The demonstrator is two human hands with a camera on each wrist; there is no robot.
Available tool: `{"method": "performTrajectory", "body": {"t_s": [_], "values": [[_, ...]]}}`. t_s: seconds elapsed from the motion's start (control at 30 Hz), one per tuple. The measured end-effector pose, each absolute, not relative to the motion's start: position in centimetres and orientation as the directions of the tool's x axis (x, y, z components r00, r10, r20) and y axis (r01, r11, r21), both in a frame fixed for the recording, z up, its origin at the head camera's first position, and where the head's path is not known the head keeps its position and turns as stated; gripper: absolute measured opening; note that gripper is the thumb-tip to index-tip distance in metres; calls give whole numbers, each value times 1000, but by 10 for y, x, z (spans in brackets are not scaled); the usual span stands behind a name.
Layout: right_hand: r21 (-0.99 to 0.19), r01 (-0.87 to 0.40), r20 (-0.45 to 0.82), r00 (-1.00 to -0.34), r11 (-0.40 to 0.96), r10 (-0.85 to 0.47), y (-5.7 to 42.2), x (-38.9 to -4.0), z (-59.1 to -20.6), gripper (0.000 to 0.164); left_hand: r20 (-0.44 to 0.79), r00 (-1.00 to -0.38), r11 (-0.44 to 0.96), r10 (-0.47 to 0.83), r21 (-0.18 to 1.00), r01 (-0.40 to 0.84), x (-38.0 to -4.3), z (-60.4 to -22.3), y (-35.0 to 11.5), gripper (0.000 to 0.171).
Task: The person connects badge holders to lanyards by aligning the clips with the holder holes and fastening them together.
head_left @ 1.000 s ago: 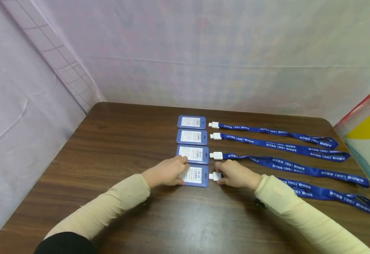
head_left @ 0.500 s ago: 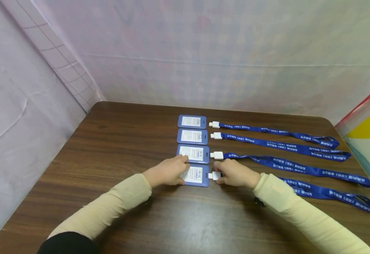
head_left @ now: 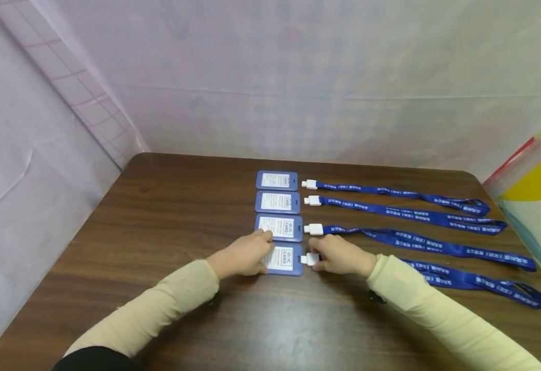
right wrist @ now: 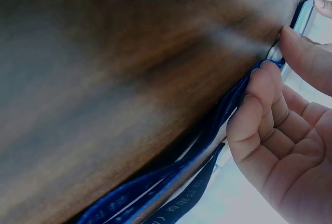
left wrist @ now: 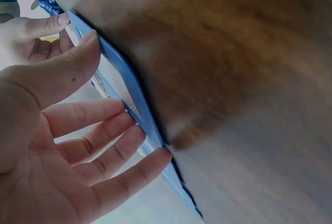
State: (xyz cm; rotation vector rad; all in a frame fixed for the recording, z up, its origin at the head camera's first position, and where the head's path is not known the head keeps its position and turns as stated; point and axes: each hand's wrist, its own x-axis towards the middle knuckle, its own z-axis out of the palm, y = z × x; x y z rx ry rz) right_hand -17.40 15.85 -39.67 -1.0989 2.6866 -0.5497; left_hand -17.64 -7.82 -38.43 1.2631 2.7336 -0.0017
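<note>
Four-sided blue ID card holders lie in a column on the table. My left hand point(head_left: 247, 253) grips the nearest card holder point(head_left: 287, 265) across its width, thumb at the near edge and fingertips at the far edge. My right hand point(head_left: 342, 253) pinches the white clip point(head_left: 309, 259) of the nearest lanyard between thumb and fingers. The clip's tip overlaps the slotted end of that card holder in the head view. In the right wrist view, the blue lanyard strap point(right wrist: 207, 151) trails away below the fingers. The left wrist view shows the thumb and fingertips along the blue holder point(left wrist: 132, 79).
Further back lie more card holders point(head_left: 279, 228), each facing a white clip point(head_left: 313, 229) on a blue lanyard point(head_left: 451, 247) stretched rightward. They rest on a brown wooden table point(head_left: 159, 206). Pale cloth point(head_left: 270, 77) hangs behind the table's back edge.
The white clip has shifted slightly left, from just apart to overlapping the holder's slotted end. The left hand keeps its grip. The whole head view has shifted a little.
</note>
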Motion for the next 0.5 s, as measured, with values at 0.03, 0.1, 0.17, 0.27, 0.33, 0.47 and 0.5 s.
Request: {"method": "performTrajectory", "body": {"t_s": [0.03,0.1,0.17,0.27,0.33,0.47,0.5], "values": [[-403,-638,-29,-708,657,-705,158,-174,-397,24,-116,-644,653,756,57,756,-176,-385,-78,40],[-398,-641,-23,-708,656,-706,158,-174,-397,24,-113,-648,657,753,65,751,-175,-385,-79,39],[-396,-640,-24,-710,659,-704,157,-174,-398,24,-111,-650,658,752,72,749,-174,-385,-79,39],[-404,-635,-30,-710,659,-703,157,-173,-399,24,-107,-650,658,752,74,749,-172,-386,-79,38],[-407,-631,-36,-711,660,-702,156,-173,-399,25,-104,-651,658,752,73,749,-172,-386,-79,37],[-406,-640,-27,-705,653,-708,157,-174,-398,26,-96,-655,662,750,81,745,-172,-387,-78,36],[-404,-643,-23,-704,650,-710,157,-174,-398,26,-94,-656,663,749,81,745,-173,-387,-77,36]]}}
